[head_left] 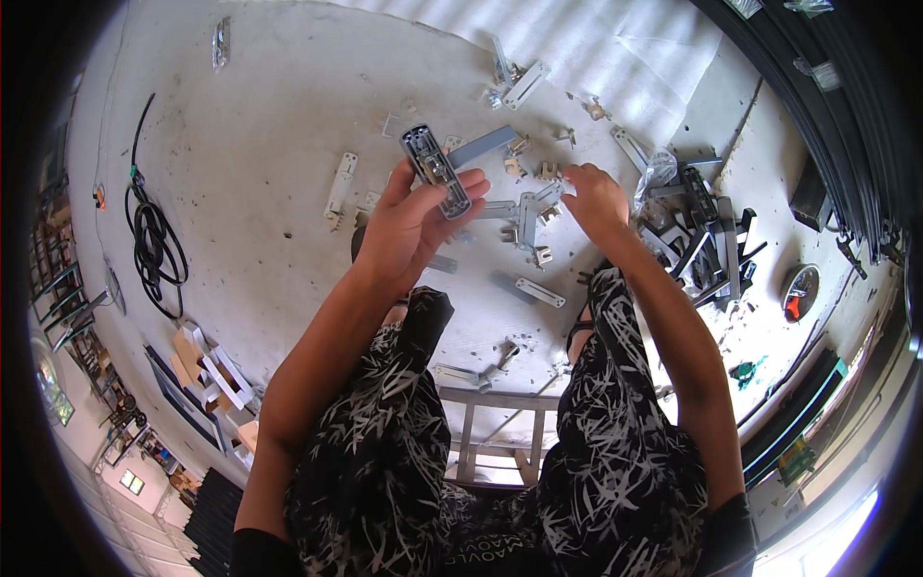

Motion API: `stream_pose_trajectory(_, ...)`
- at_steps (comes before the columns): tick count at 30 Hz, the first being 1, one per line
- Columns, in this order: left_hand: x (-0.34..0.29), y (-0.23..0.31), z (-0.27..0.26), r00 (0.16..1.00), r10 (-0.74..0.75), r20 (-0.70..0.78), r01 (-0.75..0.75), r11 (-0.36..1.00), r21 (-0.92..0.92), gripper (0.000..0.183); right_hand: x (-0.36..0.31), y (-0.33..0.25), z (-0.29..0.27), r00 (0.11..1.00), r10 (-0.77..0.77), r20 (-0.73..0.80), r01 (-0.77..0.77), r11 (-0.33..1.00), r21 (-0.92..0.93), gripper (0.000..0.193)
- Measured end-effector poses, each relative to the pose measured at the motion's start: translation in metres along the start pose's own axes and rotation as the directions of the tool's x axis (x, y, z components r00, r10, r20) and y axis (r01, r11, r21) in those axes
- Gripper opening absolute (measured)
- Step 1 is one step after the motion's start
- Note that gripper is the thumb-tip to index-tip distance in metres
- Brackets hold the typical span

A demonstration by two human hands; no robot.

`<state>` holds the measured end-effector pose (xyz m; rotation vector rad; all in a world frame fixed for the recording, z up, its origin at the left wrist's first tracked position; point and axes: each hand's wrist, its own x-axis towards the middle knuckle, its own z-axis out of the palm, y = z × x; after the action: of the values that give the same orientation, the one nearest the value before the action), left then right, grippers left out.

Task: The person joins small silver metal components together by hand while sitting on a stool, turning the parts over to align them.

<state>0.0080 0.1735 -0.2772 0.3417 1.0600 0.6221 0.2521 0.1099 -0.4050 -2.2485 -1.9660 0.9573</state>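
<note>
In my left hand (411, 223) is a grey window handle (435, 171), its oblong base turned up so the inner mechanism shows. The handle's flat lever (486, 144) sticks out to the right, past my fingers. My right hand (600, 204) reaches down over the scattered hardware, thumb and index finger a little apart. Right beside its fingertips is a small fork-shaped metal piece (549, 170); whether they touch it cannot be made out. More small metal forks (544, 255) and flat slotted bars (527, 219) lie on the floor between my hands.
Black handles and parts (707, 240) are heaped at the right, near a round container (800, 292). A coiled black cable (159, 240) lies at the left, above some cardboard pieces (207, 370). Long dark profiles (817, 77) line the far right. A wooden stool frame (495, 413) shows between my legs.
</note>
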Motion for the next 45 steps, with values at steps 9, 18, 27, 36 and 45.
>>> stream_pose_trajectory(9,0.003,-0.005,0.008,0.999,-0.032,0.013,0.032,0.999,0.011,0.033,0.000,0.000,0.028,0.988,0.117,-0.105,-0.099,0.982,0.163,0.035)
stream_pose_trajectory(18,0.000,-0.011,0.007,0.996,-0.058,0.063,0.055,0.997,0.048,0.033,-0.015,-0.010,0.027,0.995,0.062,-0.075,-0.048,0.985,0.168,0.015)
stream_pose_trajectory(27,-0.003,-0.011,0.010,0.994,-0.069,0.086,0.065,0.997,0.049,0.034,-0.001,-0.006,0.031,0.941,-0.314,-0.126,0.289,0.940,-0.183,0.012)
stream_pose_trajectory(36,-0.008,-0.011,0.006,0.995,-0.070,0.077,0.066,0.997,0.049,0.034,-0.034,-0.002,-0.019,0.998,-0.058,0.024,0.046,0.932,0.359,0.008)
stream_pose_trajectory(45,-0.010,-0.015,0.010,0.989,-0.039,0.144,0.031,0.998,0.055,0.032,-0.072,-0.038,-0.087,0.979,0.093,0.182,-0.201,0.274,0.941,0.012)
